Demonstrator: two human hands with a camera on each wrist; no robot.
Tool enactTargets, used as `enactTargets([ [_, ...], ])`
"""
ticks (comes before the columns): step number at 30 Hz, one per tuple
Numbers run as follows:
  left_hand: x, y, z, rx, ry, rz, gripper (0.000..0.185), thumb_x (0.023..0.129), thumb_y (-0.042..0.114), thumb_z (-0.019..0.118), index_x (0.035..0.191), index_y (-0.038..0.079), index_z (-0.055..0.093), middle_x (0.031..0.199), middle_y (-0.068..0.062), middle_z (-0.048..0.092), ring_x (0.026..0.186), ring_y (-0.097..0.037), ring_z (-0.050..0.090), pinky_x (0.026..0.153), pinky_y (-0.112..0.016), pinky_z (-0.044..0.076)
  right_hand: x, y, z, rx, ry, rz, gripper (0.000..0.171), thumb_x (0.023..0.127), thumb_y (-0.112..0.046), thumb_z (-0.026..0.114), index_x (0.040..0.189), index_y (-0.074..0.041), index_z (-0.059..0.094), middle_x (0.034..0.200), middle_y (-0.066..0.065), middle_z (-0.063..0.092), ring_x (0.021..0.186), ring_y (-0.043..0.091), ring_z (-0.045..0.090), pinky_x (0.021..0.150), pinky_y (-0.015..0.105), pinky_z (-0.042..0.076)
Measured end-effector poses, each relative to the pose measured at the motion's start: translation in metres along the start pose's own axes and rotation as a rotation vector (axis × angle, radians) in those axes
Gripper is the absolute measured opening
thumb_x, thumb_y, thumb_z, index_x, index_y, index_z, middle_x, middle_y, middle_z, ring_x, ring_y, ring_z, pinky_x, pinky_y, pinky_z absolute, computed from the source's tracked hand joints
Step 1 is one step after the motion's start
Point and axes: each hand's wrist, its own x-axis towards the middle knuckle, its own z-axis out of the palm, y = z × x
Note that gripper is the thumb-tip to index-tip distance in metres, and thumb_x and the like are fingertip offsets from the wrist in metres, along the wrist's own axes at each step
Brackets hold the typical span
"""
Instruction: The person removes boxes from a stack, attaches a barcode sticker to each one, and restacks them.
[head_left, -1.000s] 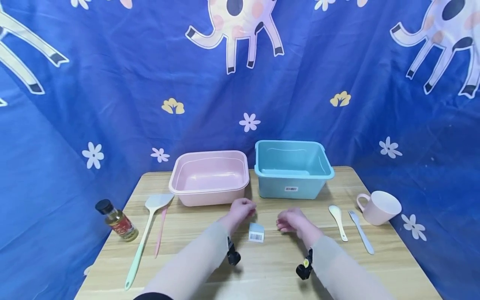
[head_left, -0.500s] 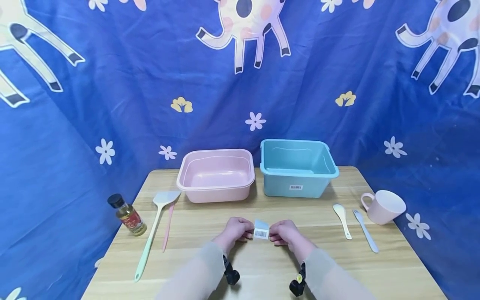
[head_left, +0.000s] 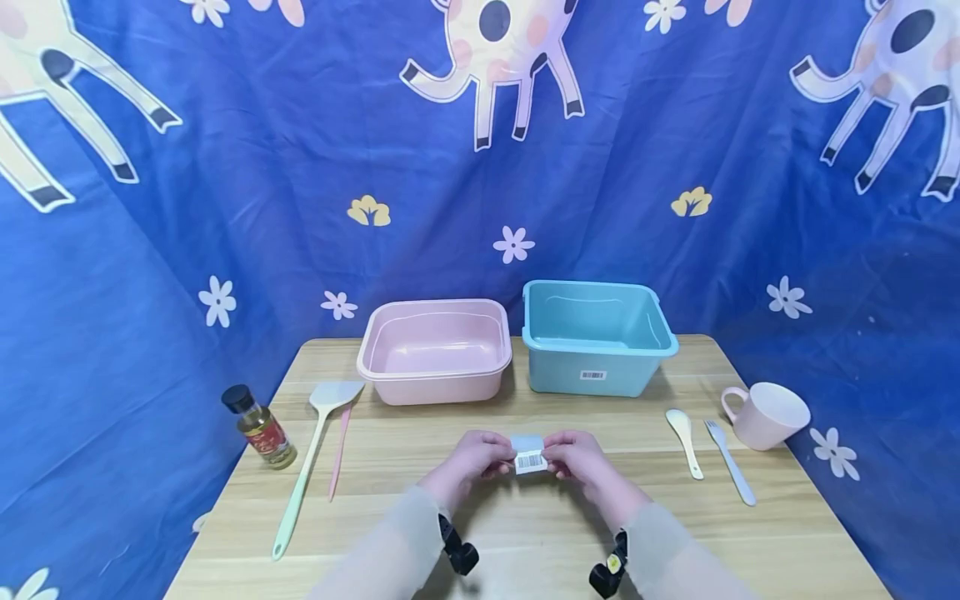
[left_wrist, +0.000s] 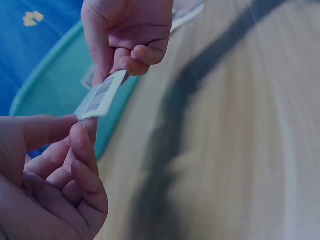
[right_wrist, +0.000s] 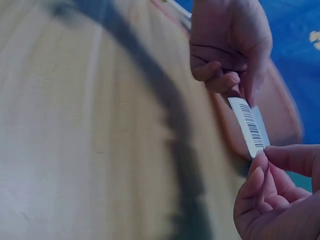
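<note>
From the head view we see our left hand (head_left: 480, 461) and right hand (head_left: 576, 458) each pinch the barcode label (head_left: 529, 456) above the bench (head_left: 525, 533). Only the wrist views show the pinching fingertips (left_wrist: 82, 131) at the label's ends.

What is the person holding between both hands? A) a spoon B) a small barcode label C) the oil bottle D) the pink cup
B: the left hand and right hand each pinch an end of the label above the table.
</note>
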Motion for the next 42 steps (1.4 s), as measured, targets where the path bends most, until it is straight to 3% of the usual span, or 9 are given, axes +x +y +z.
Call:
enactTargets([
  [9,-0.006,0.021,0.000,-0.029,-0.092,0.022,0.011,0.085,0.005,0.070,0.093,-0.002,0.068,0.080,-0.012,0.072,0.056,-0.007,0.060,0.050,-0.019,0.037,-0.005,-0.029,-0.008,-0.106,0.057,-0.187,0.024,0.080,0.005,0.069,0.103,0.006,0.066,0.082,0.011,0.066,0.067,0.019,0.058,0.059,0.030,0.047],
  [15,-0.009,0.027,0.003,-0.039,-0.046,0.039,0.015,0.085,0.004,0.070,0.097,-0.005,0.068,0.085,-0.014,0.073,0.056,-0.007,0.060,0.051,-0.019,0.038,-0.015,-0.038,0.000,-0.318,0.173,-0.456,0.022,0.077,0.008,0.073,0.097,0.001,0.065,0.081,0.005,0.062,0.071,0.016,0.056,0.062,0.025,0.048],
  [20,-0.012,0.032,0.006,-0.038,0.017,0.065,0.017,0.086,0.006,0.070,0.099,-0.004,0.069,0.088,-0.013,0.073,0.059,-0.007,0.061,0.055,-0.021,0.041,-0.027,-0.040,0.011,-0.519,0.158,-0.597,0.018,0.078,0.002,0.078,0.085,-0.008,0.064,0.080,-0.003,0.060,0.074,0.015,0.057,0.068,0.032,0.051],
  [23,-0.012,0.034,0.007,-0.044,0.027,0.082,0.018,0.087,0.006,0.071,0.101,-0.005,0.069,0.089,-0.013,0.073,0.063,-0.010,0.062,0.057,-0.023,0.043,-0.030,-0.038,0.017,-0.598,0.162,-0.604,0.016,0.080,-0.004,0.079,0.086,-0.010,0.065,0.084,-0.003,0.060,0.078,0.015,0.057,0.071,0.035,0.051],
  [26,-0.014,0.038,0.009,-0.057,0.027,0.095,0.019,0.087,0.005,0.070,0.100,-0.007,0.069,0.088,-0.011,0.073,0.066,-0.012,0.063,0.059,-0.024,0.044,-0.031,-0.035,0.020,-0.610,0.180,-0.591,0.015,0.081,-0.006,0.078,0.090,-0.009,0.068,0.086,0.000,0.061,0.081,0.018,0.058,0.070,0.034,0.049],
  [31,-0.033,0.054,0.014,-0.076,0.020,0.114,0.013,0.086,0.001,0.068,0.096,-0.009,0.068,0.084,-0.009,0.072,0.068,-0.013,0.063,0.062,-0.026,0.045,-0.031,-0.031,0.023,-0.526,0.203,-0.555,0.013,0.082,-0.004,0.077,0.093,-0.009,0.072,0.086,-0.001,0.064,0.082,0.017,0.059,0.067,0.029,0.049],
  [35,-0.042,0.059,0.016,-0.083,0.016,0.147,0.012,0.086,0.001,0.069,0.095,-0.009,0.070,0.082,-0.005,0.072,0.069,-0.013,0.064,0.063,-0.025,0.046,-0.033,-0.030,0.027,-0.478,0.203,-0.565,0.012,0.083,-0.006,0.078,0.093,-0.009,0.073,0.083,-0.004,0.066,0.080,0.015,0.061,0.066,0.028,0.051],
  [38,-0.041,0.057,0.016,-0.084,0.004,0.161,0.018,0.086,0.001,0.069,0.099,-0.012,0.069,0.080,-0.002,0.071,0.070,-0.014,0.065,0.064,-0.027,0.046,-0.035,-0.030,0.029,-0.471,0.201,-0.580,0.010,0.083,-0.007,0.078,0.093,-0.009,0.074,0.082,-0.005,0.066,0.078,0.014,0.061,0.065,0.027,0.051],
  [42,-0.029,0.045,0.015,-0.070,-0.002,0.160,0.024,0.086,0.004,0.070,0.104,-0.013,0.067,0.080,0.002,0.070,0.070,-0.014,0.064,0.065,-0.029,0.046,-0.037,-0.030,0.029,-0.459,0.211,-0.582,0.009,0.084,-0.007,0.077,0.093,-0.009,0.075,0.081,-0.007,0.066,0.078,0.014,0.061,0.064,0.026,0.050],
])
